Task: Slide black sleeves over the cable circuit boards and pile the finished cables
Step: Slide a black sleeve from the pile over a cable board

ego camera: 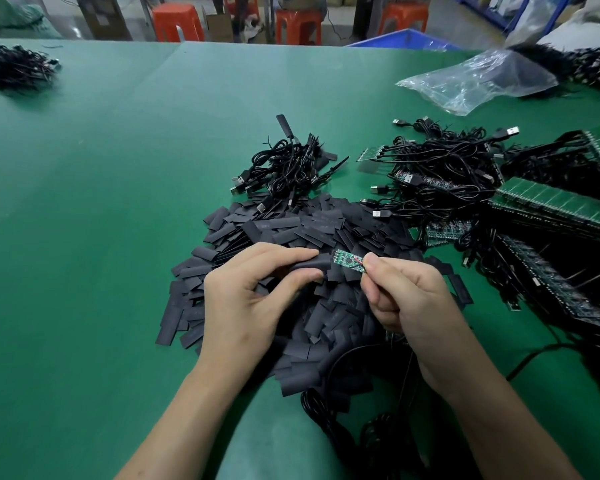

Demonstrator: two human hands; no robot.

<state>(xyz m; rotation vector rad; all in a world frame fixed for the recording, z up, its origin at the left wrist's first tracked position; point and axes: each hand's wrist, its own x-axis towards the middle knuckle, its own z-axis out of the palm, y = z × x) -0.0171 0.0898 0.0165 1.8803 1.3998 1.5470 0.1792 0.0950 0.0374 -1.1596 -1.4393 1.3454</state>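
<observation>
My left hand point(257, 289) pinches a black sleeve point(317, 264) between thumb and fingers. Its open end meets the left tip of a small green circuit board point(347, 260). My right hand point(406, 296) pinches the board's right end, where its thin wires join. The board's black cable point(329, 379) loops down toward the table's near edge. Both hands hover over a big heap of loose flat black sleeves point(291, 237). Behind the heap lies a pile of sleeved cables point(288, 164) with USB plugs.
A tangle of unsleeved cables point(440, 174) and green board panels point(561, 202) fills the right side. A clear plastic bag point(478, 81) lies at the back right. Another black bundle point(14, 67) sits far left on the green mat point(101, 202).
</observation>
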